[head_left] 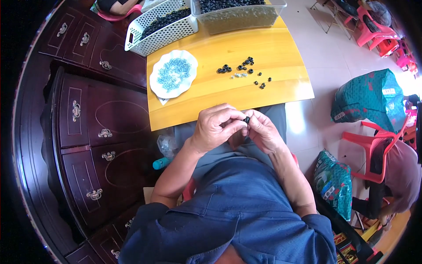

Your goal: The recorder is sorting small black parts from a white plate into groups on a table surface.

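Over my lap, just off the near edge of the yellow table (206, 94), my two hands meet. A small black round part (246, 119) sits between their fingertips. My left hand (214, 126) pinches it from one side with thumb and forefinger, and my right hand (261, 131) grips it from the other. On the tabletop beyond lie several loose black round parts (224, 69), with a little group of small clear pieces (240, 75) beside them. To the left, a white scalloped plate (155, 80) bears many small clear-bluish pieces (172, 72).
A white perforated basket (171, 38) and a clear plastic bin (239, 24), both full of black parts, stand at the table's far side. Dark wooden drawers (118, 119) line my left. Green sacks (367, 99), a red chair (365, 143) and another person (402, 176) are at right.
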### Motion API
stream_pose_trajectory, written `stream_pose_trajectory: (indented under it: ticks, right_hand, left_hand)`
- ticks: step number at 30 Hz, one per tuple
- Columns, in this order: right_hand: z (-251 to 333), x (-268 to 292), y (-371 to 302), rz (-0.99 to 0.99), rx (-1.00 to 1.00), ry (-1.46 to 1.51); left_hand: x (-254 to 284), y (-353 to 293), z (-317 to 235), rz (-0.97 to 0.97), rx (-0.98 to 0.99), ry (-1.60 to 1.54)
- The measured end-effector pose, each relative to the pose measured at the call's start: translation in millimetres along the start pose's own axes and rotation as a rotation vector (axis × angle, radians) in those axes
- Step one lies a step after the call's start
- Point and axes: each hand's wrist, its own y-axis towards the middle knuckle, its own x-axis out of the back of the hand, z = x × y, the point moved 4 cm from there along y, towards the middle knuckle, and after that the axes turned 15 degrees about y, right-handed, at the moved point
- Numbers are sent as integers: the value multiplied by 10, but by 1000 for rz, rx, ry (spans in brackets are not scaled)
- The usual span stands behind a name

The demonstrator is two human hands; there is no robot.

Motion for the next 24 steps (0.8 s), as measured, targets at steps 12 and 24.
stream_pose_trajectory:
  ticks: [12, 24]
  right_hand:
    - [4, 15, -29, 30, -22, -52]
    - [-33, -138, -50, 28, -33, -127]
  left_hand:
    - [57, 15, -120, 40, -100, 88]
    - [175, -97, -126, 42, 7, -22]
